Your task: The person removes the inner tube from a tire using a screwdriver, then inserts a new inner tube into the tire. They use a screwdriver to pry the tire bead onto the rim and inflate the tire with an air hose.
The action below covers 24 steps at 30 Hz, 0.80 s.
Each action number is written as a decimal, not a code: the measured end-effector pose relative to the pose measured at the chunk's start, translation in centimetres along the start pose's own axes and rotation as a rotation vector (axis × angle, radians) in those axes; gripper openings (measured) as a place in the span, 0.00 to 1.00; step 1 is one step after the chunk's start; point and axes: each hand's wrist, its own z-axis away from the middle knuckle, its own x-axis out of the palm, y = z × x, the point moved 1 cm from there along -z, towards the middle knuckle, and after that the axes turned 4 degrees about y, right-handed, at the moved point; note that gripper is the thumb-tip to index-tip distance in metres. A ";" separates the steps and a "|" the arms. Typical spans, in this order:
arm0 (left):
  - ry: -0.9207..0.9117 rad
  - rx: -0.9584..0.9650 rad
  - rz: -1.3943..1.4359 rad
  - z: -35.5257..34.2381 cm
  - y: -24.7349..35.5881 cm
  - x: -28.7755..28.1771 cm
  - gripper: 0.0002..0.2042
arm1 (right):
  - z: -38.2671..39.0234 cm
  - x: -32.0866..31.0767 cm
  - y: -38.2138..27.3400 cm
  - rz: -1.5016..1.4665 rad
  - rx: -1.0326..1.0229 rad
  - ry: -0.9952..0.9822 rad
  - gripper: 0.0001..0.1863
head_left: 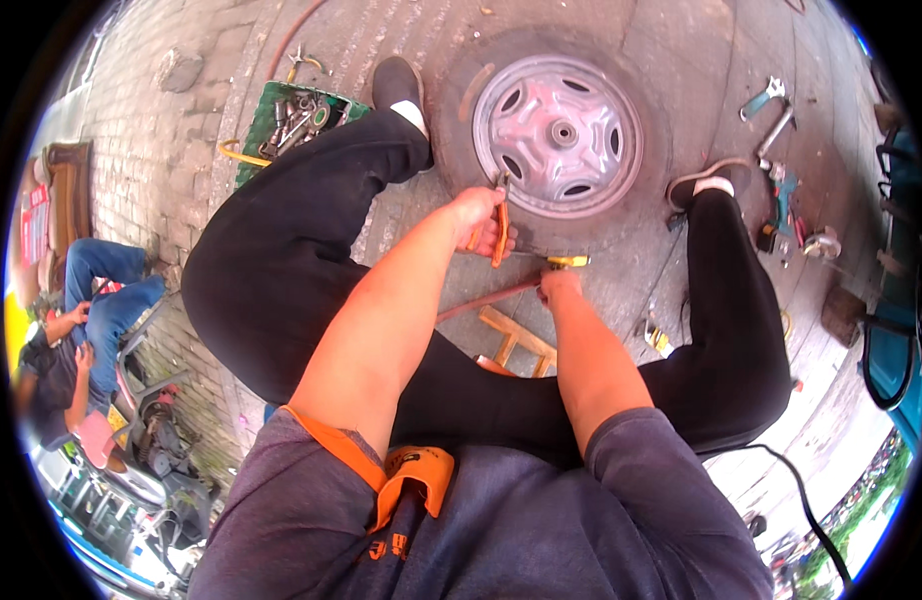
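My left hand (478,212) is closed around orange-handled pliers (501,232), whose jaws reach the near-left edge of the wheel rim. That wheel, a silver steel rim (556,130) inside a dark tyre (461,115), lies flat on the ground between my feet. Just below the tyre, my right hand (559,284) is closed on a tool with a yellow end (571,261). A thin dark piece runs leftward from the yellow end. From the same fist a reddish-brown length (489,301) extends to the lower left; whether it is a hose or a handle, I cannot tell.
A green crate (266,115) of metal tools stands left of my foot. On the right lie an adjustable wrench (763,98), a teal power tool (784,200) and a wooden block (842,315). A wooden frame (521,335) sits below my hands. Another person (76,335) sits at far left.
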 end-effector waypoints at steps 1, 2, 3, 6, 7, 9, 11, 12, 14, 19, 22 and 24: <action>0.007 -0.003 0.012 -0.1 0.0 -0.4 0.30 | 0.9 0.0 -0.9 -0.016 -0.003 -0.014 0.19; 0.020 0.000 0.022 -0.3 -0.2 -0.8 0.29 | 2.4 -0.1 -1.8 -0.028 -0.004 -0.028 0.18; 0.067 -0.018 0.048 -0.4 -0.9 -2.5 0.29 | 6.3 -0.1 -3.9 -0.019 -0.012 -0.086 0.17; 0.061 -0.021 0.022 -0.9 -0.7 -1.6 0.29 | 8.1 -1.1 -3.9 -0.028 -0.049 -0.018 0.16; 0.043 0.002 -0.003 -0.9 -0.4 -0.8 0.29 | 7.2 -0.9 -3.6 -0.114 -0.036 0.062 0.16; 0.029 0.027 -0.026 -0.6 0.2 0.0 0.29 | 6.1 -1.1 -4.8 -0.286 -0.055 0.232 0.17; 0.050 0.019 -0.004 -0.6 -0.3 -0.7 0.30 | 8.9 0.4 -6.8 -0.768 0.170 0.359 0.17; 0.046 0.032 -0.021 -0.6 -0.2 -0.3 0.30 | 8.9 -0.2 -7.1 -0.815 0.123 0.376 0.14; 0.058 0.024 -0.004 -0.8 -0.5 -0.6 0.31 | 11.0 -1.6 -7.7 -0.886 0.126 0.234 0.18; -0.005 0.008 0.026 -0.6 -0.7 -1.1 0.31 | 15.7 -3.7 -10.3 -0.909 0.088 0.188 0.21; 0.004 0.030 0.021 -0.9 -0.7 -2.1 0.30 | 18.4 -3.4 -13.3 -0.928 -0.226 0.168 0.20; 0.023 0.044 0.001 0.5 0.3 0.1 0.26 | 14.2 -4.6 -14.0 -0.851 -0.454 0.388 0.22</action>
